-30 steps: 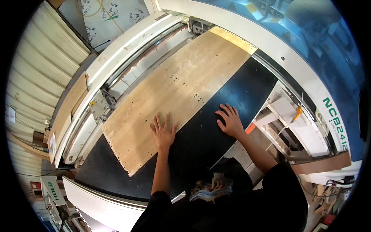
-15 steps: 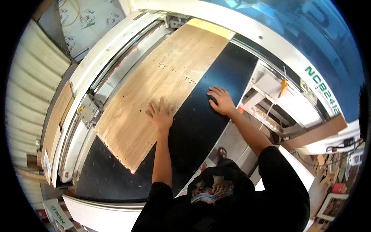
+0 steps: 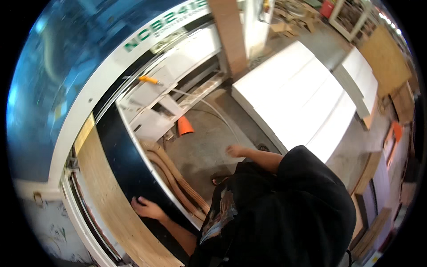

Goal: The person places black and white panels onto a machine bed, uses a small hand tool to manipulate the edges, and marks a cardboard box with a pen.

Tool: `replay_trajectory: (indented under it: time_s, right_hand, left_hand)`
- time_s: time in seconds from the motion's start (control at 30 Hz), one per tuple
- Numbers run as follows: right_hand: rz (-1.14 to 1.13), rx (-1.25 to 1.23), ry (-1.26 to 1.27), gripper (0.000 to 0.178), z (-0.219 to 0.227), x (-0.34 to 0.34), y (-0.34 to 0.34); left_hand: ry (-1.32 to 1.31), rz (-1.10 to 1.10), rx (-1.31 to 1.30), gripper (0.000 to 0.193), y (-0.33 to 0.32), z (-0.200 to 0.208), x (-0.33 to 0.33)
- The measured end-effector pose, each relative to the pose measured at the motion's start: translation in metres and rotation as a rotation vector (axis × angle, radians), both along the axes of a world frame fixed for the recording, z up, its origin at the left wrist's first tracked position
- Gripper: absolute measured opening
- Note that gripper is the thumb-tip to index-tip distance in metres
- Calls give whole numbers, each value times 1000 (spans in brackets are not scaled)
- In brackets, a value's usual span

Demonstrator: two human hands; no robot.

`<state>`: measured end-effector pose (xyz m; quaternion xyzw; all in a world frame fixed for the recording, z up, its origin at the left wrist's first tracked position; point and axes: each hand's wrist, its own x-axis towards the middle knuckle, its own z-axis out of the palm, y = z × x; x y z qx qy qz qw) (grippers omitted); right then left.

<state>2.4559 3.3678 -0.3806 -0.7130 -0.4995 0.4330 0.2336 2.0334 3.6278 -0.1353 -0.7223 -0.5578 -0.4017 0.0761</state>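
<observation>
My left hand [image 3: 149, 209] rests on the black machine table [image 3: 133, 164], right beside the long edge of a wood-grain board [image 3: 104, 178]. Its fingers are loosely bent and apart, and I see nothing held in them. The board is light brown with a yellow strip at its far end, and it lies along the left part of the table. My right hand [image 3: 235, 151] hangs in the air over the floor, off the table. Motion smears its fingers, and no thing shows in it.
A stack of white panels [image 3: 293, 98] stands on the floor at right. Tan ribbed hoses [image 3: 178, 178] run beside the table, near an orange cone-shaped piece [image 3: 184, 126]. A yellow-handled tool [image 3: 149, 80] lies on the machine's frame. The blue machine cover [image 3: 89, 58] rises at the far left.
My view has swung to the right, bringing in the white panels. My right hand has come off the black table. The left has gone from the board's face to beside its edge.
</observation>
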Motion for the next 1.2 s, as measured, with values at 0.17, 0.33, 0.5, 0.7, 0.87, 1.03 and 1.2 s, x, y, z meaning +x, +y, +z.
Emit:
replay_trajectory:
  time_s: [0.17, 0.33, 0.5, 0.7, 0.87, 1.03, 1.2]
  right_hand:
    - [-1333, -565, -255, 41, -52, 113, -265]
    - [-1139, -441, 210, 34, -8, 137, -397]
    - [-1464, -381, 248, 34, -36, 139, -452]
    - [-1633, -14, 296, 31, -23, 115, -427]
    - [-1884, 22, 325, 31, 20, 70, -438]
    - [-2303, -1, 568, 27, 35, -32, -489]
    - [-2511, -408, 722, 21, -34, -127, -527]
  left_hand:
    - [66, -549, -251, 38, -101, -20, 202]
    - [-26, -826, -842, 42, -175, -69, 339]
    - [301, -943, -1152, 39, -229, -109, 383]
    - [544, -1267, -1558, 42, -237, -173, 446]
    - [997, -1479, -1605, 33, -228, -260, 514]
    - [1407, -1562, -1140, 24, -205, -321, 624]
    - [489, -1162, -1780, 28, -322, -204, 670]
